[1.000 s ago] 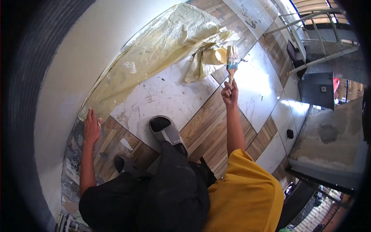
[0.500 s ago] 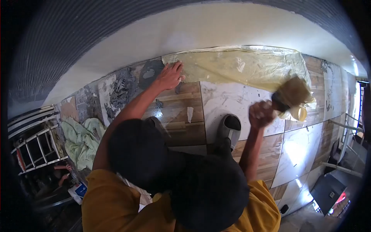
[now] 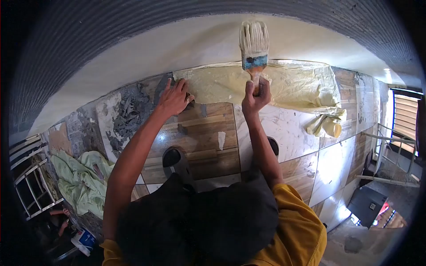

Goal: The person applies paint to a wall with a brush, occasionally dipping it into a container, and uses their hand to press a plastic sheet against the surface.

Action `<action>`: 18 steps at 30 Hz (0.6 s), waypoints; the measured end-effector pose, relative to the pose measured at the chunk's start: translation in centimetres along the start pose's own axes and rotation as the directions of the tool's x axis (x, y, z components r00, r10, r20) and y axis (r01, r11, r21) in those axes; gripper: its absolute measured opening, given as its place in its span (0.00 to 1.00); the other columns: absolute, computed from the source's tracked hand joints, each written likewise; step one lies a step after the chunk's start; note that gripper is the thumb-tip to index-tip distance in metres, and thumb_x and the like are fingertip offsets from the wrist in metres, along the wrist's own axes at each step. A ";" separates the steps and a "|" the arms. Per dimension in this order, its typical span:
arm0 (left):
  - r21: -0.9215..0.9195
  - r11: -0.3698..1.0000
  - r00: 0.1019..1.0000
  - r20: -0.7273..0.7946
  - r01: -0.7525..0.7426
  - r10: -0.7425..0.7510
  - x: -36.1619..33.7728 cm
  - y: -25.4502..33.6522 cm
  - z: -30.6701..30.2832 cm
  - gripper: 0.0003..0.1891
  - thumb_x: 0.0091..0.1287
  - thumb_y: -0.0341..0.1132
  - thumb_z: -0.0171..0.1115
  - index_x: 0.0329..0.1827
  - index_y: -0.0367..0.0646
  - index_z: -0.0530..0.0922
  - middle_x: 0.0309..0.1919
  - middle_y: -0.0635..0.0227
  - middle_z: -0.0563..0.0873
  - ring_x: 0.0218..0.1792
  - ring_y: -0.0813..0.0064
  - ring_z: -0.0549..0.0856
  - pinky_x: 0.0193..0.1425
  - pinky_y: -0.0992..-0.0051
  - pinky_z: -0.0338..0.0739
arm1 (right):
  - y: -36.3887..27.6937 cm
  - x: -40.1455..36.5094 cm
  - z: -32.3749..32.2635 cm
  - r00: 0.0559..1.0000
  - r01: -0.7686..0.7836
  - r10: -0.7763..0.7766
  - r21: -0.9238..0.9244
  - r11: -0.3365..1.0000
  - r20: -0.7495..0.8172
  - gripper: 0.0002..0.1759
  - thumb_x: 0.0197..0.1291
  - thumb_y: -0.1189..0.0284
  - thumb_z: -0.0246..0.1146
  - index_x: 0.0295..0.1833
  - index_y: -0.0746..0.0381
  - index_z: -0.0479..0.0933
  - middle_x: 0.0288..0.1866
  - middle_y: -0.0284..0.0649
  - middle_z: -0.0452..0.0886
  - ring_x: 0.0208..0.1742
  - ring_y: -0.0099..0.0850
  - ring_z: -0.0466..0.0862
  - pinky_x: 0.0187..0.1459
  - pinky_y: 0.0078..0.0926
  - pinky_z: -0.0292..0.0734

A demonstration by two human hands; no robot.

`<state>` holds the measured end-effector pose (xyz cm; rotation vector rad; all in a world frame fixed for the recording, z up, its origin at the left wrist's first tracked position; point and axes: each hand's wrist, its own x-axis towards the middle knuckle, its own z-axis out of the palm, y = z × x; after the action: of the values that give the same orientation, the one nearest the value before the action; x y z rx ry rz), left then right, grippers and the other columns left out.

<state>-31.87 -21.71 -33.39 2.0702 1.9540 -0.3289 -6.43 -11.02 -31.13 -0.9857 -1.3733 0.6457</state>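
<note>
My right hand (image 3: 256, 96) is closed round the handle of a wide paintbrush (image 3: 254, 42). The brush points upward, its bristles coated in cream paint and overlapping the pale lower wall (image 3: 191, 42). Blue paint marks its ferrule. Near the left end of a yellowish plastic sheet (image 3: 217, 84), my left hand (image 3: 174, 98) is low over the floor, fingers spread. The sheet lies along the foot of the wall, beneath the brush. My two shoes, one of them a grey shoe (image 3: 175, 160), rest on the tiled floor (image 3: 204, 153).
A crumpled light green cloth (image 3: 82, 177) lies at left, near a white metal rack (image 3: 37, 188). Bunched plastic (image 3: 326, 126) sits at the sheet's right end. Metal frames (image 3: 390, 146) and a dark box (image 3: 367, 206) stand at right. Another person's hands (image 3: 64, 219) show lower left.
The brush has swung up and left from the right side to the wall. My left hand has shifted left and slightly down, off the sheet's edge. The view has moved a little.
</note>
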 end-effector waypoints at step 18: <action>-0.225 0.950 0.972 -0.141 -0.215 0.187 -3.3 -0.1 -2.0 0.23 0.73 0.39 0.61 0.66 0.35 0.74 0.70 0.55 0.69 0.70 0.52 0.71 0.72 0.54 0.69 | -3.1 -3.0 -2.9 0.970 -0.151 0.194 -0.266 0.952 0.143 0.09 0.67 0.70 0.65 0.41 0.66 0.77 0.20 0.38 0.70 0.23 0.23 0.68 0.26 0.28 0.64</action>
<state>-32.26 -24.06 -30.36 2.1445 1.7241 0.0713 -4.52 -15.69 -29.70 -1.2914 -1.5564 0.7086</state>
